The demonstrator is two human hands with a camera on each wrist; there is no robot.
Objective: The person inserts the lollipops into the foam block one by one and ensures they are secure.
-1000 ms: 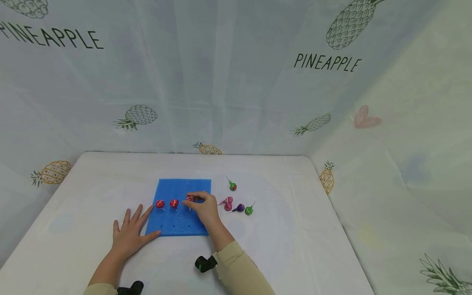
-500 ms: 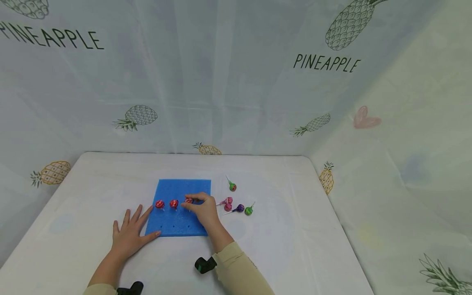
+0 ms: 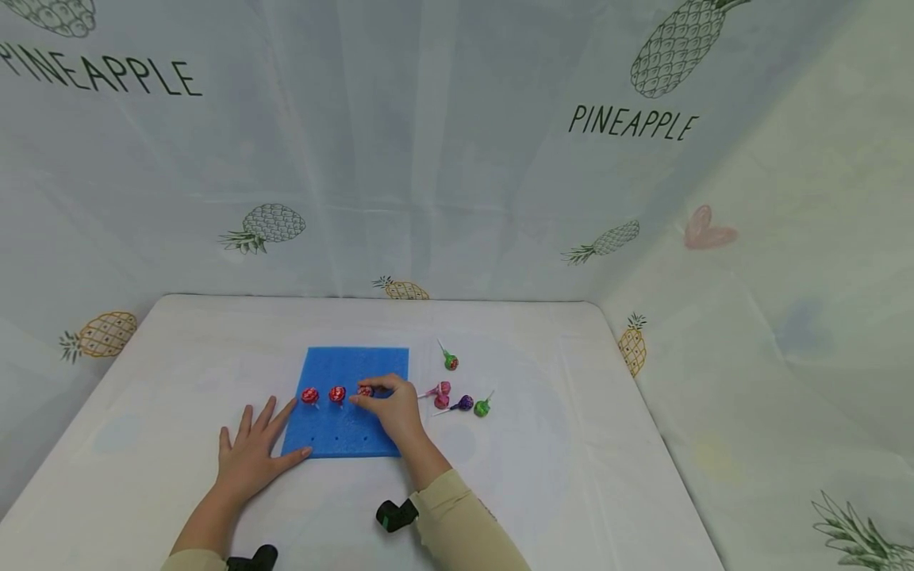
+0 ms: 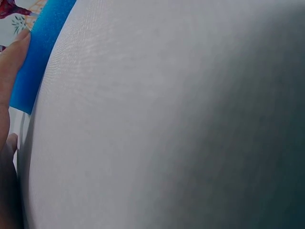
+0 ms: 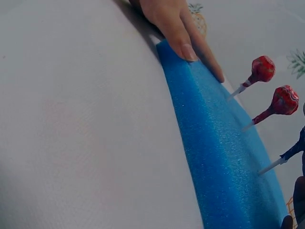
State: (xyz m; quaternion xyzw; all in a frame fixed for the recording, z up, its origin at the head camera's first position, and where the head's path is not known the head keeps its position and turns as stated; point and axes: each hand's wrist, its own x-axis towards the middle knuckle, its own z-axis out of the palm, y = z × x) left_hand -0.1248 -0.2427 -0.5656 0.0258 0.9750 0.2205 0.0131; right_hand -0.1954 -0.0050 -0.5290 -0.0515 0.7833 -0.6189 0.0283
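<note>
A blue foam board point(image 3: 343, 361) with small holes lies on the table. Two red-wrapped lollipops point(image 3: 310, 395) stand in a row on its left half, their sticks sunk in the foam. To their right, my right hand point(image 3: 396, 408) pinches a third lollipop point(image 3: 366, 390) by the head between thumb and fingers. In the right wrist view this one's white stick point(image 5: 272, 166) meets the foam top, and its wrapper neck looks dark blue. My left hand point(image 3: 250, 456) is spread at the board's left side, with the thumb on the near corner and a fingertip at the left edge.
Right of the board lie several loose lollipops: a green one point(image 3: 451, 362) farther back, pink ones point(image 3: 442, 395), a purple one point(image 3: 466, 403) and another green one point(image 3: 481, 408). A pineapple-print curtain point(image 3: 443, 159) hangs behind the white table point(image 3: 535, 476).
My right hand and the lollipop it pinches have shifted slightly left and lower toward the board. The left hand stays put on the foam board.
</note>
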